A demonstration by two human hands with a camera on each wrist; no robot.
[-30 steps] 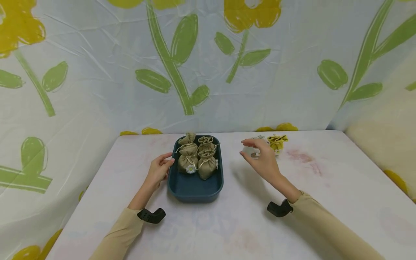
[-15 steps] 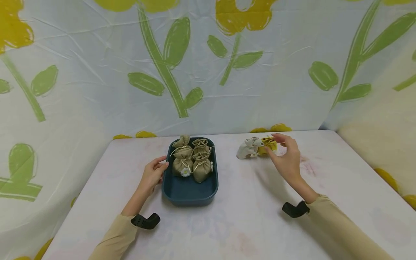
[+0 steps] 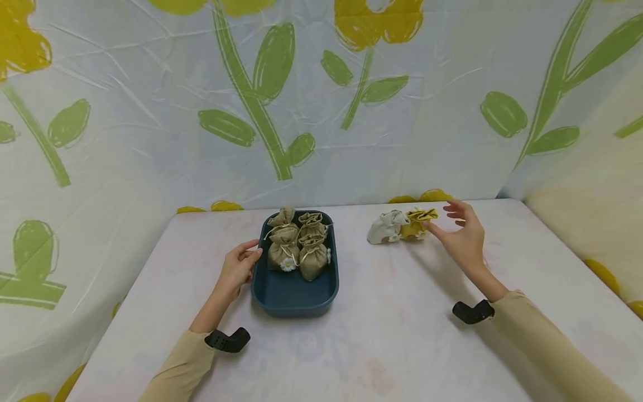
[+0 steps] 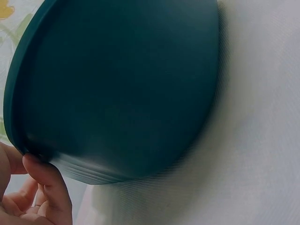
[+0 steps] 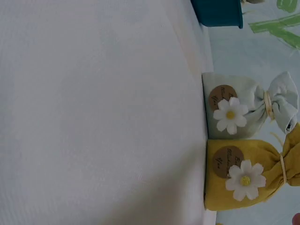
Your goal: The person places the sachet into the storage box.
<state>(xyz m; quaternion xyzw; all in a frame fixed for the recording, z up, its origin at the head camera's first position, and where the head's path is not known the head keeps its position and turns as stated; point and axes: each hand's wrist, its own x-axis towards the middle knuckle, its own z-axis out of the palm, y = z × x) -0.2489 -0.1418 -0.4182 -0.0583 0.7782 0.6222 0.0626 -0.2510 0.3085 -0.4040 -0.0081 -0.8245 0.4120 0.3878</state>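
Observation:
My left hand [image 3: 236,269] is at the left side of a dark blue tub [image 3: 296,298], with thumb and fingers pinching its rim in the left wrist view. Several tan drawstring pouches [image 3: 312,261] stand in the tub's far part, some with a white daisy. Just right of a yellow drawstring pouch [image 3: 414,226], my right hand [image 3: 464,237] is spread with the thumb tip close by; whether they touch I cannot tell. A whitish drawstring pouch [image 3: 385,228] stands against the yellow one's left side. Both bear a daisy and a round brown label in the right wrist view.
A pale cloth covers the table [image 3: 372,329]. Behind it hangs a wall cloth [image 3: 166,139] with printed flowers and leaves, close to the table's far edge. A black wrist camera [image 3: 473,311] sits on the right wrist, another black camera [image 3: 228,339] on the left.
My right hand has moved right, from in front of the two pouches to the yellow pouch's right side, uncovering both. The left hand stays on the tub; the view has shifted slightly.

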